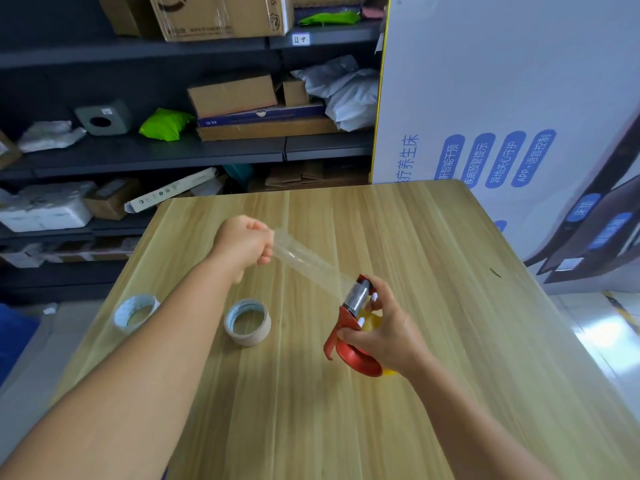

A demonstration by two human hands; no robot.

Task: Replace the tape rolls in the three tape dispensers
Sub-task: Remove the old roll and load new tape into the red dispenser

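Your right hand (384,327) grips the red tape dispenser (353,327) above the wooden table (433,271), fingers curled round its frame. Your left hand (242,242) pinches the clear tape strip (311,263), stretched taut between both hands. 2 tape rolls (247,322) lie near your left forearm.

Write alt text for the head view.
A person's left hand pulls a strip of clear tape from a red tape dispenser held in the right hand above a wooden table. Two tape rolls lie nearby.
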